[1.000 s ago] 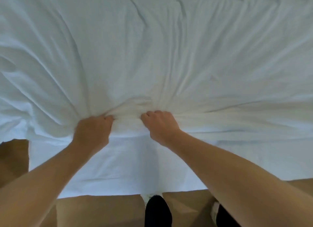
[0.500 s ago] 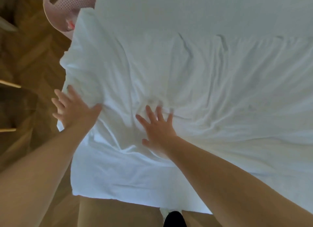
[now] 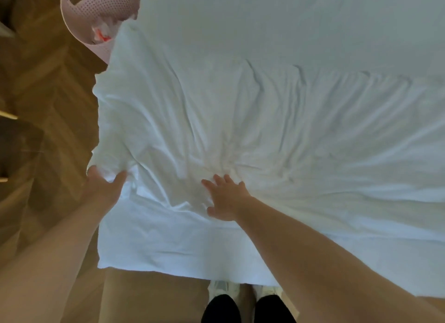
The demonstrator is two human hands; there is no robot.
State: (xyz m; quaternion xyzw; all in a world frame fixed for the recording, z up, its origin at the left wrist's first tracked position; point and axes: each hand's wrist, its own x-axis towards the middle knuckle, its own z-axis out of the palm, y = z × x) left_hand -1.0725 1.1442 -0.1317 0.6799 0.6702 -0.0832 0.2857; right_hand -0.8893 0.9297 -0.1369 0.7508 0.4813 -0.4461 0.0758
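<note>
A white sheet [image 3: 277,110] covers the bed, wrinkled, with folds fanning out from the near edge. My left hand [image 3: 103,188] is at the sheet's near left corner. Its thumb lies on top of the cloth, its fingers go behind the edge, and a bunch of fabric sits between them. My right hand [image 3: 226,198] lies flat on the sheet near the front edge, fingers spread and straight, pressing on the creased spot. The sheet hangs down over the bed's front side [image 3: 168,245].
A pink perforated basket [image 3: 94,17] with white and red cloth inside stands on the wooden herringbone floor [image 3: 48,101] by the bed's far left side. My feet in white shoes [image 3: 224,289] stand against the bed front. Dark furniture edges show at the far left.
Both hands let go of the bunched sheet edge and opened. The view swung left to the bed corner. My left hand moved onto the corner and took hold of the fabric there.
</note>
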